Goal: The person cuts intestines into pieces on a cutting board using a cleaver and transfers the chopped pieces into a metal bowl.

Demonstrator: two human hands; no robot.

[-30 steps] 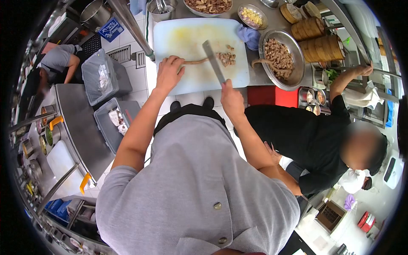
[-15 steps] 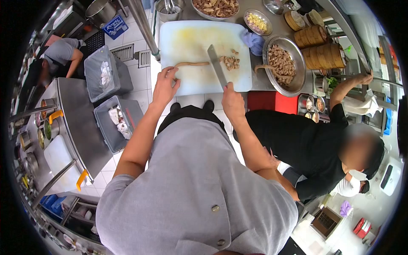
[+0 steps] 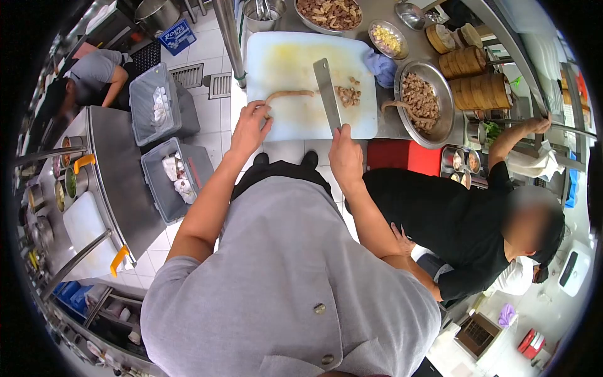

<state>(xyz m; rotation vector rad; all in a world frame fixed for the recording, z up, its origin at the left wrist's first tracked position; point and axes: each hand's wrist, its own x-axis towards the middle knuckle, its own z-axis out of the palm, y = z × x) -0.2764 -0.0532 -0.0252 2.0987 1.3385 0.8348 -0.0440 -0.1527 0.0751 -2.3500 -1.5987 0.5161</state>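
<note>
My right hand (image 3: 346,156) is wrapped round the handle of a cleaver (image 3: 327,91), whose blade stands over the white cutting board (image 3: 301,129). On the board, left of the blade, lies a long thin strip of meat (image 3: 292,93). At its left end my left hand (image 3: 250,130) has its fingers bent, with fingertips at the strip; whether they grip it is unclear. Small cut pieces (image 3: 348,96) lie right of the blade. A metal bowl (image 3: 450,113) of cut meat, with another long strip over its rim, stands beside the board.
A blue cloth (image 3: 380,66) lies at the board's right edge. Behind are a small bowl of yellow pieces (image 3: 385,39) and a meat bowl (image 3: 330,14). Bamboo steamers (image 3: 481,92) stand at right. A person in black (image 3: 433,207) is close on my right; another person bends at far left.
The view has shifted, so the board appears further right. The cleaver has moved slightly away from the strip's cut end, and my left hand has shifted back to the strip's left end.
</note>
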